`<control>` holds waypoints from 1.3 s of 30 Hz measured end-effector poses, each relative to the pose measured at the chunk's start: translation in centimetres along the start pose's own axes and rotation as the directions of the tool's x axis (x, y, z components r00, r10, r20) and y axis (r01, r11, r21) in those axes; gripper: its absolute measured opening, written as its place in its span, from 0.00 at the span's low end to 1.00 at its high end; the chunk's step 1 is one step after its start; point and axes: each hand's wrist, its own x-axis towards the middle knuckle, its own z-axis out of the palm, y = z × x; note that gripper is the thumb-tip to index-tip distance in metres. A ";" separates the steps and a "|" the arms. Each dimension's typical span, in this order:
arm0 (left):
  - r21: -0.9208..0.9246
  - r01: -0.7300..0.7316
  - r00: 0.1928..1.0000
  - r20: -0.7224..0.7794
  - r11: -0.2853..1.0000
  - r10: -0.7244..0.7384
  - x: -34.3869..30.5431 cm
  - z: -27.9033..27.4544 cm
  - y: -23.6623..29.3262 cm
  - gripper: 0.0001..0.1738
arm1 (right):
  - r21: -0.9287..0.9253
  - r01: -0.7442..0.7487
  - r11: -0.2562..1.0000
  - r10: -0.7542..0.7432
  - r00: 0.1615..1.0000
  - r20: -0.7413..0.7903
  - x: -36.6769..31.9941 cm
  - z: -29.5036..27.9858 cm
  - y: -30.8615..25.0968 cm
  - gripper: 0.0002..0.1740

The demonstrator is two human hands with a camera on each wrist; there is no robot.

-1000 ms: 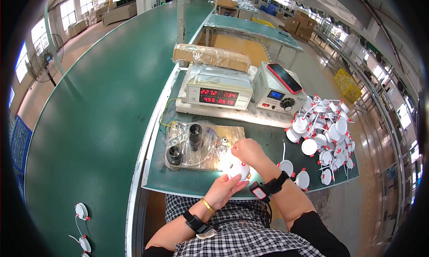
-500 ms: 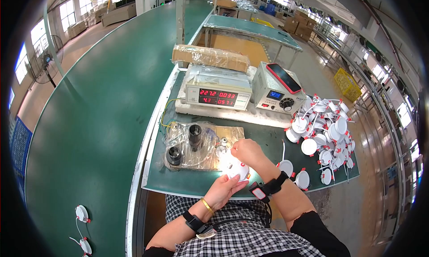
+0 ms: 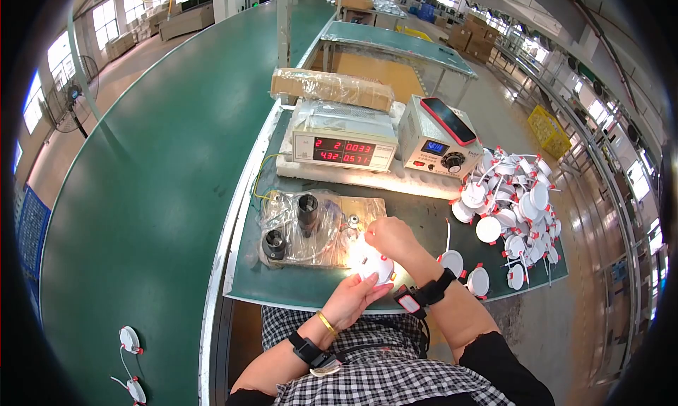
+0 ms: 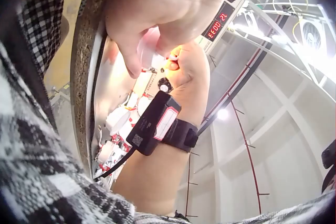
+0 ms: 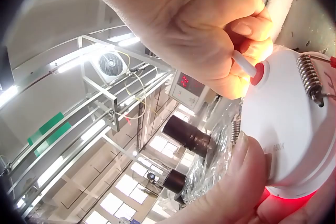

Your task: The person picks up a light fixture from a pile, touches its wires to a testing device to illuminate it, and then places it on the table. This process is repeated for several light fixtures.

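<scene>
A small round white lamp (image 3: pixel 374 267) glows at the near edge of the green bench. My left hand (image 3: pixel 352 297) holds it from below, fingers (image 5: pixel 245 181) curled round its rim. My right hand (image 3: pixel 387 236) is just above it and pinches the lamp's white wire (image 5: pixel 242 62) where it enters a red grommet (image 5: pixel 258 73). In the right wrist view the lamp's white back (image 5: pixel 294 134) fills the lower right, with a spring clip (image 5: pixel 310 79) on it. The left wrist view shows my left hand (image 4: pixel 157 19) and, beyond it, my right hand (image 4: pixel 186 69) in the glow.
A plastic-covered test fixture (image 3: pixel 279 247) with two black sockets lies just left of the hands. Behind stand a power meter (image 3: pixel 344 150) and a supply box (image 3: pixel 438 146) with a phone on top. White lamps are piled (image 3: pixel 512 208) at the right. A green conveyor (image 3: pixel 155 180) runs along the left.
Both hands stay almost still on the lamp and wire. The red digits on the power meter have changed, and the glow at the lamp looks a little stronger.
</scene>
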 end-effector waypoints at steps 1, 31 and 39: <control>0.002 0.001 1.000 0.000 1.000 -0.001 0.0 0.1 0.0 0.22 | 0.009 0.002 1.000 -0.002 1.000 -0.011 0.0 0.0 0.0 0.12; 0.099 -0.134 0.961 -0.231 0.986 0.153 -10.2 -0.1 3.6 0.27 | 0.214 0.003 0.977 0.081 0.919 -0.385 -4.0 -2.7 7.8 0.17; -0.287 -0.756 0.642 -0.500 0.588 0.582 -24.8 -10.7 5.7 0.26 | -0.162 -0.513 0.843 0.515 0.857 -0.030 -3.9 -3.4 16.5 0.18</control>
